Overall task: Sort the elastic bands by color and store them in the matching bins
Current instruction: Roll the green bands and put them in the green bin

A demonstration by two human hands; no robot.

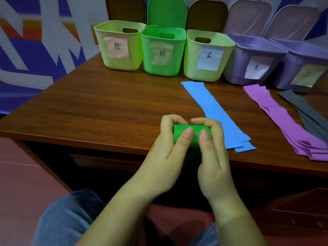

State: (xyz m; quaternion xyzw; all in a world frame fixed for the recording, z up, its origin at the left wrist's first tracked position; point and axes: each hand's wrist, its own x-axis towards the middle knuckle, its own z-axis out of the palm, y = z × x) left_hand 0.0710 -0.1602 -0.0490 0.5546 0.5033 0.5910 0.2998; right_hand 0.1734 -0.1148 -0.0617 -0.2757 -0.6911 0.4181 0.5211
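Both hands hold a rolled-up green elastic band just above the table's near edge. My left hand grips its left end, thumb on top and fingers curled behind. My right hand grips the right end the same way. Flat blue bands lie stacked to the right of my hands. Purple bands and dark grey bands lie further right. The bright green bin stands open at the back, second from the left.
Five labelled bins line the back of the wooden table: a pale green one, the green one, another pale green one, and two purple ones. Their lids stand upright behind. My knees are below the table edge.
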